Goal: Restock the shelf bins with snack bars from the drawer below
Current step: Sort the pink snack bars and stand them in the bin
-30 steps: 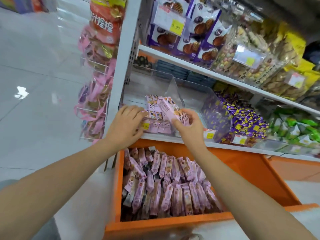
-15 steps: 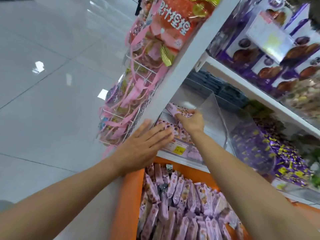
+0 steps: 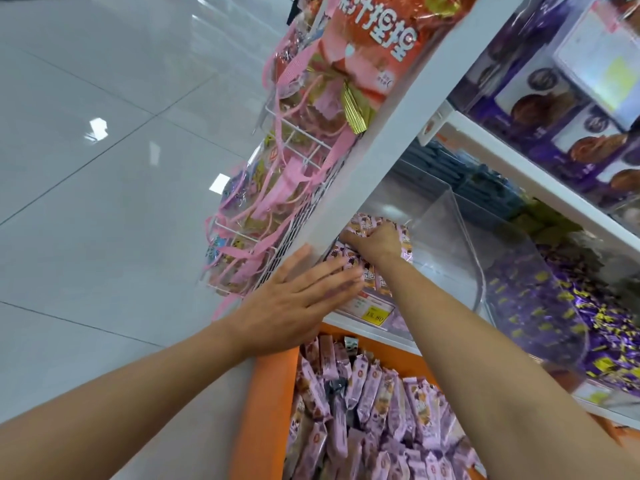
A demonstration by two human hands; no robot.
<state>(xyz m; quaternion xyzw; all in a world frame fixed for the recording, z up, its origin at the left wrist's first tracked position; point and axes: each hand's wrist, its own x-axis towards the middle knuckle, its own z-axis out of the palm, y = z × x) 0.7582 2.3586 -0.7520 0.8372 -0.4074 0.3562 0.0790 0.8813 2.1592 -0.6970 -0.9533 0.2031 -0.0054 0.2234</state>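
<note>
Hands two: left hand [image 3: 294, 306] fingers [image 3: 332, 271] straight at bin [image 3: 450, 244] front; right hand [image 3: 377, 245] fingers curl round snack bars [image 3: 367, 221].

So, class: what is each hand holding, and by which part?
Left hand holds nothing, fingers straight. Right hand curls from above round pink snack bars in the clear bin; exact part hidden.

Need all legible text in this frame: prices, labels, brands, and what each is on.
"13. 80": yellow price tag on the front of the clear bin.
Large white Chinese characters on the red-orange bag at the shelf end: cut off, no sure reading.
Print on the snack bars, the upper-shelf tag and the purple candy bin tag: too blurred.
</note>
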